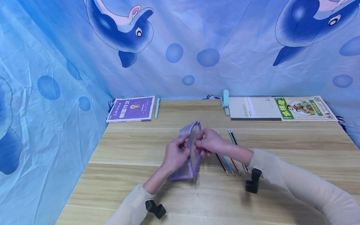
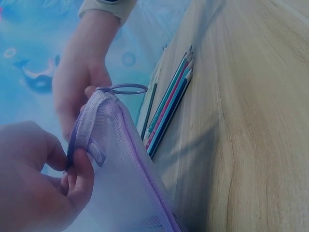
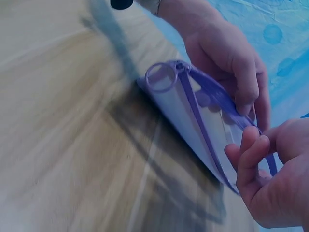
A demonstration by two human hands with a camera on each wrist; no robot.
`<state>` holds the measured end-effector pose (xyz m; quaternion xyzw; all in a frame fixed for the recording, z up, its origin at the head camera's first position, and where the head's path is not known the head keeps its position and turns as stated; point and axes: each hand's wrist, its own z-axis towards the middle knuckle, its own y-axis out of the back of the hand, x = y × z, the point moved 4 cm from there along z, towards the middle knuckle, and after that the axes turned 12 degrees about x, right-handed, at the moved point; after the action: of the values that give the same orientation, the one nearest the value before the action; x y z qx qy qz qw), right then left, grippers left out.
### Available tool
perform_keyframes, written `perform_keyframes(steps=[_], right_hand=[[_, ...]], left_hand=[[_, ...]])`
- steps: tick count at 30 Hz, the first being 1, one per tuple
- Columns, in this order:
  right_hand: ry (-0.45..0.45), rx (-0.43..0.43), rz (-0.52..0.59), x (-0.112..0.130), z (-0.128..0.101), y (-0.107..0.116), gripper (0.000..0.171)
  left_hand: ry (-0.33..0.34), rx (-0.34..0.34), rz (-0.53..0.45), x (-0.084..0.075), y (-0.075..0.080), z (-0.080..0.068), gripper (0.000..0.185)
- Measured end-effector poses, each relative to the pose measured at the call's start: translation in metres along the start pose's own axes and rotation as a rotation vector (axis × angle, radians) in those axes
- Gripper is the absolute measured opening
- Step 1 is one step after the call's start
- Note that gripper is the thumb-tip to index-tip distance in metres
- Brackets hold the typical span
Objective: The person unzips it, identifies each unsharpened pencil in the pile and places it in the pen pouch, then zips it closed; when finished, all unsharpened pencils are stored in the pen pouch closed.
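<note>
Two hands hold a purple mesh pencil case (image 1: pixel 190 152) upright on its long edge near the middle of the wooden table (image 1: pixel 133 151). The left hand (image 1: pixel 176 153) pinches the case's left rim between thumb and curled fingers (image 2: pixel 81 175), and the right hand (image 1: pixel 209 142) pinches the opposite rim at the far end, fingers (image 3: pixel 248 154) bent together round the purple zip band. The mouth of the case stands slightly parted between the two hands. A round purple ring pull (image 3: pixel 161 77) sticks out at one end of the zip.

Just to the right of the case, partly under the right wrist, a row of pencils (image 1: pixel 230 154) lies side by side on the table, their tips pointing to the near edge. At the far left sits a purple book (image 1: pixel 131 109) with a pale blue pen (image 1: pixel 157 107) beside it. At the far right lie a light blue stapler (image 1: pixel 226 99), a white notepad (image 1: pixel 253 108) and a green book (image 1: pixel 303 108), set in a row. A blue dolphin cloth (image 1: pixel 177 42) hangs behind and to the left.
</note>
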<state>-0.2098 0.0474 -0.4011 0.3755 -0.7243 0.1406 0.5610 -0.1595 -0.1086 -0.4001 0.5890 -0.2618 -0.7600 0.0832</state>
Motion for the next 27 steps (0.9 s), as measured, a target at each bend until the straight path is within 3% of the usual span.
perform_keyframes(steps=[6, 9, 12, 16, 21, 24, 27], right_hand=[[0.138, -0.078, -0.217, -0.001, -0.007, 0.022, 0.028], [0.262, -0.146, -0.473, 0.002, -0.008, 0.037, 0.029], [0.378, -0.225, -0.835, 0.004, -0.008, 0.049, 0.036], [0.505, -0.223, -1.164, 0.004, -0.003, 0.052, 0.050], [0.713, -0.148, -1.283, 0.006, 0.000, 0.044, 0.040], [0.805, -0.132, -1.274, 0.006, -0.003, 0.039, 0.031], [0.815, -0.127, -1.207, 0.007, -0.004, 0.037, 0.026]], left_hand=[[0.000, 0.002, 0.002, 0.001, 0.000, -0.001, 0.052], [0.000, 0.017, 0.006, 0.002, 0.002, -0.001, 0.051], [-0.022, 0.041, 0.021, 0.004, 0.005, -0.002, 0.048], [-0.060, 0.092, 0.028, 0.006, 0.010, -0.004, 0.045], [-0.055, 0.178, 0.035, 0.009, 0.017, -0.008, 0.044], [-0.039, 0.224, 0.020, 0.010, 0.021, -0.012, 0.044], [-0.017, 0.265, -0.023, 0.013, 0.026, -0.017, 0.039]])
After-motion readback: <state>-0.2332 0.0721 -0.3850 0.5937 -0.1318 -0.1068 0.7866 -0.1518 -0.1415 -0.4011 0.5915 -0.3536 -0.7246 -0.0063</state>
